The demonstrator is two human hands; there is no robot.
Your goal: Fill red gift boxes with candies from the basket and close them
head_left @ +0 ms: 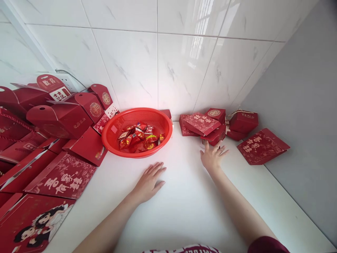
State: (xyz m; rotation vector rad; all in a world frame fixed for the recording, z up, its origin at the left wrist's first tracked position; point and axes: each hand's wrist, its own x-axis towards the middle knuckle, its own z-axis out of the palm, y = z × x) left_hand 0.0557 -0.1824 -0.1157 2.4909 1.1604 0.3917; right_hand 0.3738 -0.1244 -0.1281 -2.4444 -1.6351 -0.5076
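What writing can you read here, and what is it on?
"吾家有囍": left package, central package, right package.
"囍": white panel, upper left.
"喜": rounded tab above; neighbouring character unclear.
Too small or blurred: round gold emblems, other box lettering.
Cut off: shirt lettering.

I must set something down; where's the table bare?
Between the left hand and right hand, and right of the right forearm, nearer than the rightmost bag. A narrower gap lies between the basket and right-hand pile. Red boxes crowd the left, that pile the back right.
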